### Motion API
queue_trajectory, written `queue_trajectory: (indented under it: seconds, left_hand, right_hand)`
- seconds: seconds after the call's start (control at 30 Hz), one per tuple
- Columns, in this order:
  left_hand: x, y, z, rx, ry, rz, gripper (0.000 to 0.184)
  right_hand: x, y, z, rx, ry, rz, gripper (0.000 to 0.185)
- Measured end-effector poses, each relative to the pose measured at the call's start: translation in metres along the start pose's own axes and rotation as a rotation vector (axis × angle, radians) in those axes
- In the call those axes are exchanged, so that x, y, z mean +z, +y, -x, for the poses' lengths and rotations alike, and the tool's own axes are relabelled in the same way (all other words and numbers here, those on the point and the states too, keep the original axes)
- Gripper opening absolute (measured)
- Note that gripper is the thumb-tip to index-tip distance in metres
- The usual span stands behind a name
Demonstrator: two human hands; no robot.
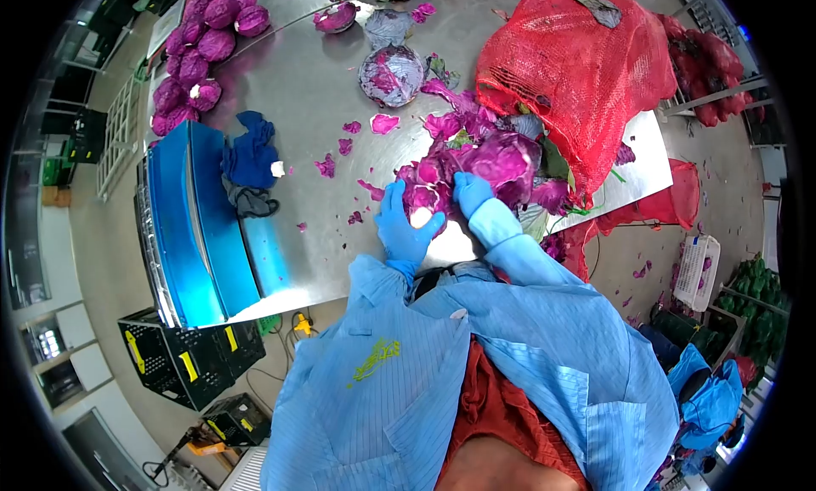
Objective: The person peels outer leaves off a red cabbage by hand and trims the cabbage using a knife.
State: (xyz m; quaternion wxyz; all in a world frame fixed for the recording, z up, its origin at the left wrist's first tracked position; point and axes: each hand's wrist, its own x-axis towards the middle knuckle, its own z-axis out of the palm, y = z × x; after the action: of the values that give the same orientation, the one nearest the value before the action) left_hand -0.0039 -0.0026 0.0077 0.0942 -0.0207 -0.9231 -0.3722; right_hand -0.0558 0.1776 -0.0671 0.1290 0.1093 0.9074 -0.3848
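Note:
My left hand (403,234), in a blue glove, grips a red cabbage (425,187) from its left and near side, thumb and fingers spread around it. A pale cut patch shows on the cabbage near the thumb. Close on the right, my right hand (473,195), also gloved, is closed against the purple leaves. What its fingers hold is hidden. Loose red cabbage leaves (501,164) are heaped just beyond and to the right of that hand. A whole cabbage with dull outer leaves (391,74) sits farther back on the steel table (314,91).
A red mesh sack (578,57) lies at the right of the table. Peeled red cabbages (194,66) are piled at the back left. A blue box (191,223) stands at the left edge, beside a dark blue cloth (249,151). Black crates (183,363) stand on the floor.

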Motion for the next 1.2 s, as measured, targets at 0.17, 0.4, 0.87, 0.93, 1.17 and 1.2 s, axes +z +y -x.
queue_trajectory:
  seconds: [0.17,0.4,0.87,0.93,1.17,1.2]
  left_hand:
    - [0.0,-0.016,0.01,-0.172,-0.077,0.307,0.09]
    - [-0.015,-0.035,0.025,0.015,-0.117,0.396,0.096]
    - [-0.04,-0.038,0.048,-0.342,-0.172,0.901,0.103]
    - [-0.03,-0.033,0.044,-0.533,-0.119,0.896,0.098]
    - [-0.017,-0.058,0.042,-0.512,-0.152,0.901,0.081]
    - [-0.017,-0.059,0.042,-0.515,-0.151,0.908,0.081]
  right_hand:
    - [-0.035,-0.036,0.016,-0.221,-0.005,-0.385,0.032]
    - [-0.016,-0.044,0.024,-0.09,-0.229,-0.355,0.043]
    - [-0.028,-0.067,0.04,0.117,-0.633,-0.33,0.064]
    - [-0.032,-0.074,0.037,0.06,-0.638,-0.22,0.061]
    - [-0.023,-0.076,0.029,-0.426,-0.575,0.12,0.058]
    - [-0.022,-0.078,0.029,-0.469,-0.584,0.172,0.058]
